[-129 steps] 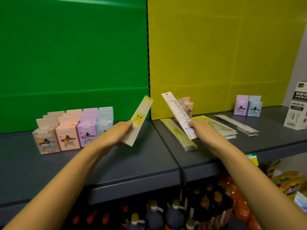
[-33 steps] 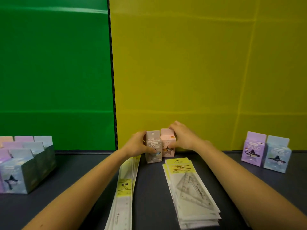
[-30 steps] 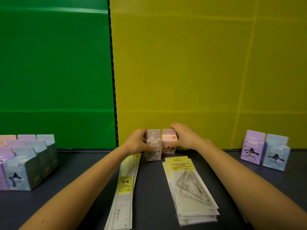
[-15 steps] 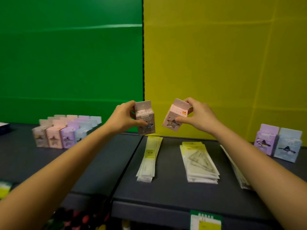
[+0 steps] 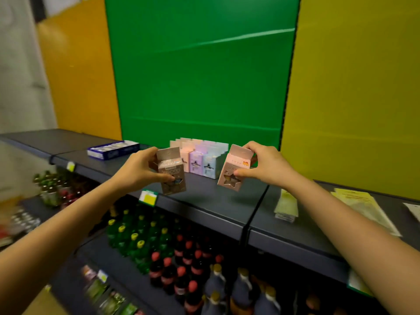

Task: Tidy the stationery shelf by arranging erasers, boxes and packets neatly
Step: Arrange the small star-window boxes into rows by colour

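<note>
My left hand (image 5: 138, 170) grips a brown eraser box (image 5: 172, 172), held just above the dark shelf (image 5: 211, 201). A pink eraser box (image 5: 234, 169) with a star window is tilted in my right hand (image 5: 266, 165). Behind and between the two boxes stands a row of pastel eraser boxes (image 5: 202, 158), pink, purple and blue, in front of the green back panel. Both held boxes are a short way in front of that row. Flat ruler packets (image 5: 286, 204) and set-square packets (image 5: 361, 208) lie on the shelf section to the right.
A blue and white tray of goods (image 5: 112, 150) lies at the shelf's back left. Yellow price tags (image 5: 148, 197) hang on the shelf's front edge. Below, a lower shelf holds several green, red-capped and dark bottles (image 5: 181, 253).
Both hands lifted the two boxes from beside the packets and carried them left. They are now held in front of the pastel row; my view swung left as well.
</note>
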Tool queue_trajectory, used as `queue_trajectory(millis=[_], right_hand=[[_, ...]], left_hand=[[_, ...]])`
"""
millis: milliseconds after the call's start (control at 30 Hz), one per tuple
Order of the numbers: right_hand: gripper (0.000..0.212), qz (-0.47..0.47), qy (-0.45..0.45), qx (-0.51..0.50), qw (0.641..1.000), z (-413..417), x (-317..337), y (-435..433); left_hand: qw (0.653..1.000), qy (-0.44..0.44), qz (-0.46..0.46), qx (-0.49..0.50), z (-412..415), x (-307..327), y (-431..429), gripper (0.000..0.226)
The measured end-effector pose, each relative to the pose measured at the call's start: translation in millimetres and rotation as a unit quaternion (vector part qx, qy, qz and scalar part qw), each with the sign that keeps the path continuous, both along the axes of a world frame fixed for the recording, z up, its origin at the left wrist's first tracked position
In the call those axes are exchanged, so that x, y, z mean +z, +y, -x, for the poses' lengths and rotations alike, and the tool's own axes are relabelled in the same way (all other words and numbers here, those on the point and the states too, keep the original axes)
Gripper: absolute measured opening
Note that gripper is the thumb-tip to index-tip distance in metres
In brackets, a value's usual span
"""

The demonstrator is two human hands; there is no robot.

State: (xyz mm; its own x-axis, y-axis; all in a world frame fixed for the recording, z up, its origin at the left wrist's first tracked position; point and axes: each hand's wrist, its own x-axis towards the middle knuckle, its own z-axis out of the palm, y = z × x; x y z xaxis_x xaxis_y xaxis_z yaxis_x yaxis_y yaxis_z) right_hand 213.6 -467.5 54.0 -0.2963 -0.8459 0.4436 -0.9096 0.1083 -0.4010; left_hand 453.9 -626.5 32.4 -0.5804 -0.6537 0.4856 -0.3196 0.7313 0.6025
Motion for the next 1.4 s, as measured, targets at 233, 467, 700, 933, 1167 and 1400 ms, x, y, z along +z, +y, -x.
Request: queue_trajectory(millis=[233, 467, 700, 933, 1167, 1400], right_hand=[[0.052, -0.026, 0.022, 0.051, 0.998, -56.4, -8.0, -77.6], [0.045, -0.031, 0.010, 0.063, 0.997, -108.3, -15.6, -168.7], [0.053, -0.037, -0.004, 0.062, 0.997, -147.0, -23.4, -251.8], [0.055, -0.036, 0.012, 0.037, 0.999, -160.5, -22.4, -336.7], [0.057, -0.047, 0.050, 0.011, 0.998, -145.0, -12.9, -417.0], [0.054, -0.038, 0.056, -0.002, 0.998, -121.4, 7.1, -444.4]], left_hand=[[0.997, -0.030, 0.009, 0.066, -89.6, -9.4, -48.0, 0.048], [0.995, -0.045, 0.014, 0.084, -161.4, -7.2, -121.7, 0.048], [0.992, -0.046, 0.015, 0.115, -203.7, -5.2, -186.7, 0.042], [0.989, -0.033, 0.025, 0.141, -212.3, -8.6, -251.8, 0.042], [0.992, -0.024, 0.018, 0.121, -183.9, -3.3, -326.3, 0.039], [0.998, 0.021, -0.013, 0.066, -135.9, 11.8, -379.5, 0.044]])
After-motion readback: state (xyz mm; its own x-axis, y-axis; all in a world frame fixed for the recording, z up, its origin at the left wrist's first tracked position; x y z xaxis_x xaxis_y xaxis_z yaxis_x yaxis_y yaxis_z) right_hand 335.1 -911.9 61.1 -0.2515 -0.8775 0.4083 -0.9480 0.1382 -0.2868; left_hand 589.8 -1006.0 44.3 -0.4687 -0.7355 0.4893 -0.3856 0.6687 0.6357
